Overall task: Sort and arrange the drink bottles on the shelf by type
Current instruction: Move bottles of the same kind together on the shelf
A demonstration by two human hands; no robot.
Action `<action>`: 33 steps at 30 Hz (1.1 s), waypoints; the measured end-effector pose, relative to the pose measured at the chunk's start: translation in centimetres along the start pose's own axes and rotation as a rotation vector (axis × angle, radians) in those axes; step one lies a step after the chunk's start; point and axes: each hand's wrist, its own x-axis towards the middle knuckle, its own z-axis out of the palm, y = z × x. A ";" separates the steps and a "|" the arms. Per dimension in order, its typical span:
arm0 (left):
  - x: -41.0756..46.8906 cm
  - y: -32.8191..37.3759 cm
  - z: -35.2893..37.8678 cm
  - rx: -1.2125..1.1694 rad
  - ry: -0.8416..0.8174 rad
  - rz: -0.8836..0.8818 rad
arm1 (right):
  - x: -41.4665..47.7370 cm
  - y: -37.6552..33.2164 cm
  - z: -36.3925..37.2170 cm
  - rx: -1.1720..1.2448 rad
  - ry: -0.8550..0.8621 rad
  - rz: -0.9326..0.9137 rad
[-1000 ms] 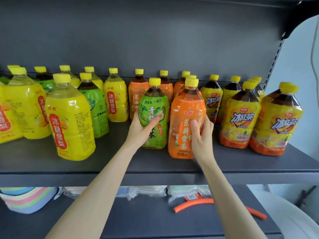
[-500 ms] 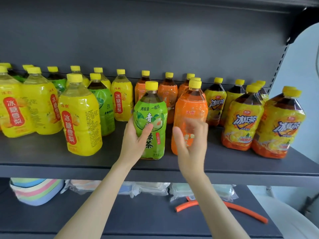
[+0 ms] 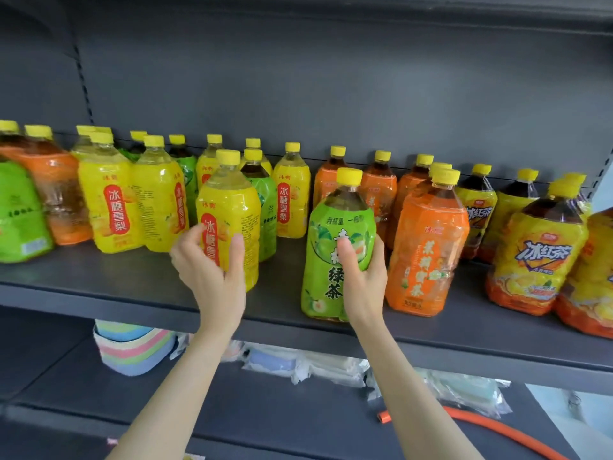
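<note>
I've switched the green tea bottle [image 3: 335, 227], just left of the orange bottle [image 3: 428, 240], into my right hand's [image 3: 363, 280] grip. My left hand [image 3: 212, 270] now clasps the yellow pear bottle [image 3: 232, 197] further left, probably for a swap.

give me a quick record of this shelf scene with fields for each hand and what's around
left hand: fingers curled round the front yellow bottle
right hand: grips the green tea bottle, upright at the shelf front
right neighbour: orange bottle, close beside the green one
far right: iced tea bottles
lower shelf: orange hose, wrapped packs
</note>
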 end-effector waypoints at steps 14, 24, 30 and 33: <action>5.9 -5.2 0.3 -0.077 -0.341 -0.108 | 0.3 1.1 4.0 -0.130 0.255 -0.034; 9.6 -7.6 0.9 0.265 -0.310 -0.137 | 1.0 1.5 5.4 -0.143 0.251 -0.041; 8.4 -4.9 1.1 0.200 -0.131 0.153 | 0.9 1.7 5.3 -0.127 0.249 -0.046; 8.9 -2.0 3.5 0.029 -0.199 0.331 | 1.0 1.7 5.2 -0.134 0.257 -0.057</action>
